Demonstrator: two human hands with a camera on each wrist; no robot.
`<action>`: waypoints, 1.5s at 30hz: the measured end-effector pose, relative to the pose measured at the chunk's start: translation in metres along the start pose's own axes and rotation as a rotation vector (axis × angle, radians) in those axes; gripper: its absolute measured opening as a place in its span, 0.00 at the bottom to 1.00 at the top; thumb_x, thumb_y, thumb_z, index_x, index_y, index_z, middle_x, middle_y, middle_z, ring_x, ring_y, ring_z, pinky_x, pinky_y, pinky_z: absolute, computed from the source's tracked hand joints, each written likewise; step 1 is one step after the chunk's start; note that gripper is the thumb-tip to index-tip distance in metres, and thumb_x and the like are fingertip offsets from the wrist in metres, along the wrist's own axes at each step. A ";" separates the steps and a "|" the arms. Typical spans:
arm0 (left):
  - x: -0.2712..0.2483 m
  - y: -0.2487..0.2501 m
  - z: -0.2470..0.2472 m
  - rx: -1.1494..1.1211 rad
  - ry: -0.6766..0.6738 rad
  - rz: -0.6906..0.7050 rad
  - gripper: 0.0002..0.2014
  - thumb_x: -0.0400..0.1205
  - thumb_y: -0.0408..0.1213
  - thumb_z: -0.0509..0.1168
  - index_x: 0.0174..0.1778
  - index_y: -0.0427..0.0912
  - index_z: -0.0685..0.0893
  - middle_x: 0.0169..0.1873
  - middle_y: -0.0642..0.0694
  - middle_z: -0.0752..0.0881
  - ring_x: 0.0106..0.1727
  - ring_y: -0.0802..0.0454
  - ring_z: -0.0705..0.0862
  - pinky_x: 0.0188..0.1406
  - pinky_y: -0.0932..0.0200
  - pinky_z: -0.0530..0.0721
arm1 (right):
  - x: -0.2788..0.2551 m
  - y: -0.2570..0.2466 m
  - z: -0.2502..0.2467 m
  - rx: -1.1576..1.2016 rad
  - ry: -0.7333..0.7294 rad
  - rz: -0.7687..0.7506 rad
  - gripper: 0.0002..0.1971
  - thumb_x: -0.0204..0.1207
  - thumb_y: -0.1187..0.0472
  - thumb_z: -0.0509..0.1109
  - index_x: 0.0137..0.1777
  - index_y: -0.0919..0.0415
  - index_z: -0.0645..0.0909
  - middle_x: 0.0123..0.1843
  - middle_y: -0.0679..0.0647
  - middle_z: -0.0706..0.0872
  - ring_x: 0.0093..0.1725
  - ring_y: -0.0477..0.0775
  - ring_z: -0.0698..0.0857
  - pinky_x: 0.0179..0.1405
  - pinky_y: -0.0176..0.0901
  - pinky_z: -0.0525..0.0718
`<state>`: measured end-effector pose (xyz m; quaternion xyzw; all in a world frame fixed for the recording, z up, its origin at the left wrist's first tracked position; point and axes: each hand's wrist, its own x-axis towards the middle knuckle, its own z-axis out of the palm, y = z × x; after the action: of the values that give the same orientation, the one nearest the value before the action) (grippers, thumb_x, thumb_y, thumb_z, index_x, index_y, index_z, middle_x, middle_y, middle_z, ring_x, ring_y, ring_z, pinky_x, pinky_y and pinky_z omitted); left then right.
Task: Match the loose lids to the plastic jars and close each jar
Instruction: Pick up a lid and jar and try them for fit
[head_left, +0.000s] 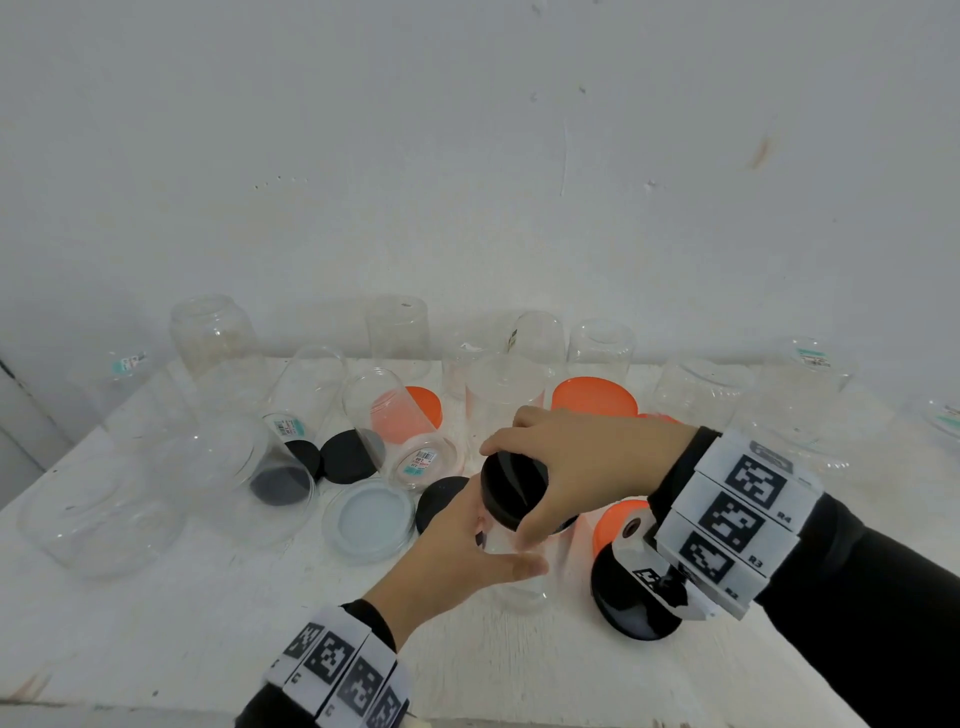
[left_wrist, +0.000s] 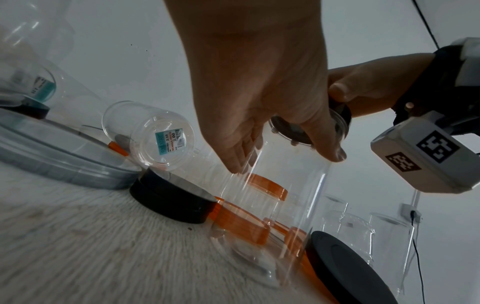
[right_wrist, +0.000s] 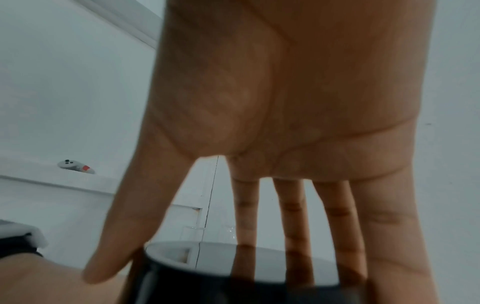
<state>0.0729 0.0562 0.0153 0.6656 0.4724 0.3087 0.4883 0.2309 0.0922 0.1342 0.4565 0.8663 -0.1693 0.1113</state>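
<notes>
Left hand: the left hand (head_left: 452, 551) wraps the upper wall of a clear jar (head_left: 519, 582), thumb on the near side and fingers curled round the far side, at about 6 o'clock on the white table (head_left: 156, 623).
Clear jar: upright on the table and see-through; in the left wrist view its wall (left_wrist: 285, 205) runs down from the hand to the tabletop.
Right hand: the right hand (head_left: 582, 457) comes in from 3 o'clock and grips a black lid (head_left: 514, 491), thumb at the near edge, fingers over the far edge.
Black lid: at the jar's mouth, tilted toward the camera; whether it is seated on the neck cannot be told.
Right wrist view: fingers (right_wrist: 293, 216) spread down over the lid's glossy top (right_wrist: 233, 267).
Loose lids: a pale blue lid (head_left: 370, 519) at 9 o'clock of the held jar, a small black lid (head_left: 348, 457) at 10 o'clock, an orange lid (head_left: 595, 397) at 12 o'clock, a large black lid (head_left: 634, 608) at 4 o'clock.
Other jars: several clear jars toward the wall, some upright, some on their sides; one lying jar (head_left: 400, 431) shows a price sticker on its base.
</notes>
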 end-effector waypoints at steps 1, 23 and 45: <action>0.000 0.000 0.000 0.005 0.003 0.002 0.36 0.68 0.47 0.80 0.65 0.72 0.66 0.62 0.68 0.80 0.64 0.71 0.78 0.62 0.67 0.78 | -0.001 0.001 0.001 0.005 0.003 -0.008 0.42 0.66 0.38 0.76 0.79 0.40 0.61 0.62 0.45 0.70 0.62 0.51 0.71 0.61 0.51 0.80; 0.000 0.003 0.002 0.104 0.008 0.034 0.38 0.68 0.54 0.77 0.69 0.75 0.64 0.61 0.74 0.78 0.62 0.74 0.77 0.48 0.75 0.78 | -0.014 0.019 0.064 0.286 0.401 -0.093 0.38 0.73 0.33 0.66 0.82 0.41 0.60 0.76 0.37 0.61 0.71 0.46 0.65 0.70 0.43 0.71; 0.060 0.010 0.089 0.878 -0.560 0.092 0.45 0.77 0.54 0.67 0.84 0.56 0.45 0.83 0.56 0.40 0.84 0.50 0.38 0.81 0.47 0.45 | -0.138 0.226 -0.051 0.433 1.297 0.614 0.41 0.67 0.58 0.81 0.78 0.56 0.64 0.74 0.58 0.58 0.71 0.60 0.67 0.69 0.44 0.68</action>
<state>0.1759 0.0796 -0.0078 0.8847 0.3789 -0.0873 0.2569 0.4931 0.1271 0.1859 0.6977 0.5390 0.0056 -0.4720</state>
